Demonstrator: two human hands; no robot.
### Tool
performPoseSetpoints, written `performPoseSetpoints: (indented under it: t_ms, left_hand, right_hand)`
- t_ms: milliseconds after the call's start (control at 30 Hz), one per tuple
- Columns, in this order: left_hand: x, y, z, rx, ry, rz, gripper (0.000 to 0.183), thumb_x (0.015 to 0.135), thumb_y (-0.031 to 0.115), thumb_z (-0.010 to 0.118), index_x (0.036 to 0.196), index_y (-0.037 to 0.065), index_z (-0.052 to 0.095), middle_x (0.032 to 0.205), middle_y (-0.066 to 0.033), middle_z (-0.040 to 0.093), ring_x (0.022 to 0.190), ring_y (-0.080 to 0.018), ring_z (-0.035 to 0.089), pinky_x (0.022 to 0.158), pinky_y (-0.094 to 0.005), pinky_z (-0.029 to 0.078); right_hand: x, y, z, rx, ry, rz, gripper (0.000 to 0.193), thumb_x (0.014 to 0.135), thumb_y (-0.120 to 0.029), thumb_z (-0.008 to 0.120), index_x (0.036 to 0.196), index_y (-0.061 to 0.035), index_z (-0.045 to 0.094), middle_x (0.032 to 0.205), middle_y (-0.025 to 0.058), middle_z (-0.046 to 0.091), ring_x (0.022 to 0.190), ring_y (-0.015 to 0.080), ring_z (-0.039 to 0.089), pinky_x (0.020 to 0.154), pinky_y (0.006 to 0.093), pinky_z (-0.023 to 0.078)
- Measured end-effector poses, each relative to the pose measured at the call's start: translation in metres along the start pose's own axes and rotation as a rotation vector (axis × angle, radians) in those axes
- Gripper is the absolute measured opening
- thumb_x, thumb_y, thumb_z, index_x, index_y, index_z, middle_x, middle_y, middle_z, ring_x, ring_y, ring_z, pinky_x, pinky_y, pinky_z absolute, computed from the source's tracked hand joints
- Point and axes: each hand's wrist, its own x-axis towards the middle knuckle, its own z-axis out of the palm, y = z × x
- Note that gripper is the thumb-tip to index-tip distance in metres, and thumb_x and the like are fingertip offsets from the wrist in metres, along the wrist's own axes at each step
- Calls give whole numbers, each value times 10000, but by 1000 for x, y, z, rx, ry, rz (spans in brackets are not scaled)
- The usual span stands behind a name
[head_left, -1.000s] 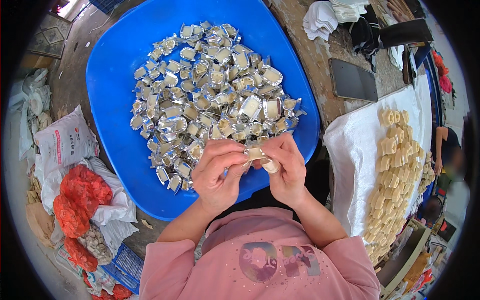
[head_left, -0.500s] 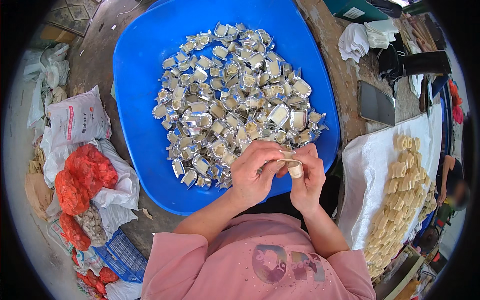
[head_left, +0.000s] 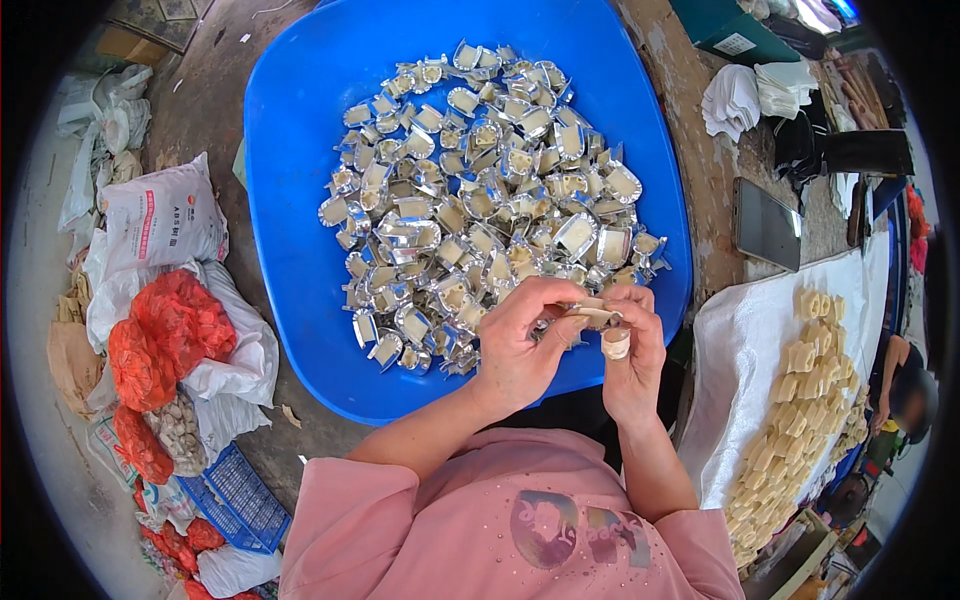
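Observation:
Over the near right part of a large blue tub [head_left: 300,330], my left hand [head_left: 525,340] and my right hand [head_left: 635,345] meet with closed fingers. Between their fingertips is a small cream-coloured piece [head_left: 592,315], partly covered by the fingers. A pale beige wrap [head_left: 616,344] circles my right thumb. Beneath and beyond my hands, the tub holds a heap of small cream blocks with shiny silver metal edging [head_left: 480,190]. Whether the piece in my fingers has metal on it, I cannot tell.
At right, a white cloth [head_left: 730,330] carries many cream blocks [head_left: 790,410]. A phone [head_left: 767,225] and white gloves [head_left: 732,102] lie beyond it. Leftward are a white sack [head_left: 165,215], red bags [head_left: 180,325] and a blue crate [head_left: 235,500]. Another person's arm [head_left: 886,375] shows far right.
My fingers have shifted on the cream piece, and it now lies flatter between them. Both hands sit slightly farther right in the picture, and the whole view has moved a little.

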Motion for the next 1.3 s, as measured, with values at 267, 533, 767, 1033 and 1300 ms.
performPoseSetpoints:
  t_ms: [267,533,767,1033,1300]
  left_hand:
    - [-7,-8,0,-11,-103,171,118,865,-51,600,981,-38,584,995,-126,595,846,-137,605,668,-250,517]
    - [3,-6,-2,-121,-64,-55,126,840,-42,627,961,-29,596,908,-82,592,811,-118,612,700,-252,520]
    - [0,-5,-4,-25,-91,-41,88,895,27,606,963,-23,581,954,-75,587,803,-99,570,684,-230,480]
    - [46,4,-39,610,-149,253,340,755,87,674,1083,50,590,1119,-167,552,1128,-342,469,984,-432,358]
    - [176,-56,-183,1514,217,169,359,759,101,672,1113,82,615,1113,-158,584,1057,-329,530,905,-464,417]
  right_hand:
    - [-7,1,9,71,24,-52,187,909,36,503,1071,-53,473,1037,126,487,942,185,508,810,304,453]
    - [-7,8,5,157,71,107,197,917,27,482,1098,-45,450,1092,122,477,951,162,494,832,294,434]
    - [-2,6,12,38,62,-33,220,897,63,458,1091,-41,456,1054,124,486,937,178,493,849,301,419]
    - [6,28,3,-170,78,101,261,845,120,462,1053,-30,512,1035,126,530,966,211,519,816,318,446]
    - [8,21,-13,-708,-28,-22,384,765,126,550,1105,-49,583,1118,162,520,966,316,530,824,362,457]
